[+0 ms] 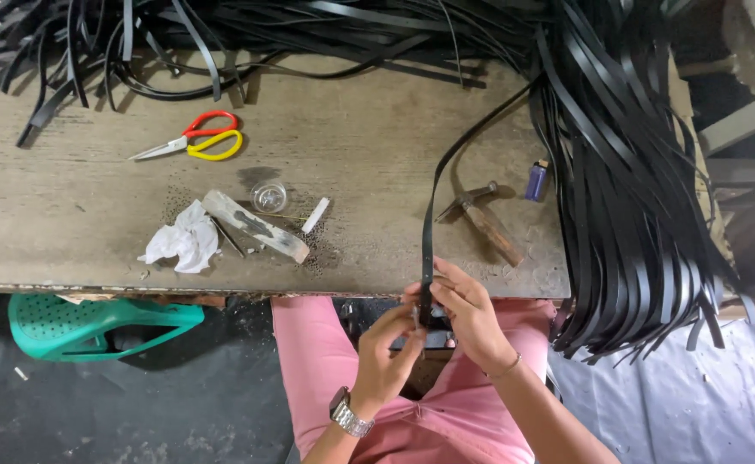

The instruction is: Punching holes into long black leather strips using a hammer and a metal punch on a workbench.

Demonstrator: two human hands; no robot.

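A long black strap (pixel 433 202) runs from the heap at the back of the wooden table (pixel 369 146) down to its front edge. Both hands meet on the strap's near end, just below that edge and above my lap. My right hand (pixel 470 316) pinches the strap end from the right. Opposite it, my left hand (pixel 388 351), with a metal watch on the wrist, presses a small metal piece (pixel 415 316) against the strap; what the piece is stays unclear.
Many black straps (pixel 627 172) pile along the back and hang over the table's right end. On the table lie red-and-yellow scissors (pixel 195 139), a hammer (pixel 485 219), a blue lighter (pixel 536 180), a wood block (pixel 255 226), a small clear dish (pixel 269 197), crumpled paper (pixel 182 241). A green stool (pixel 85 325) lies on the floor at the left.
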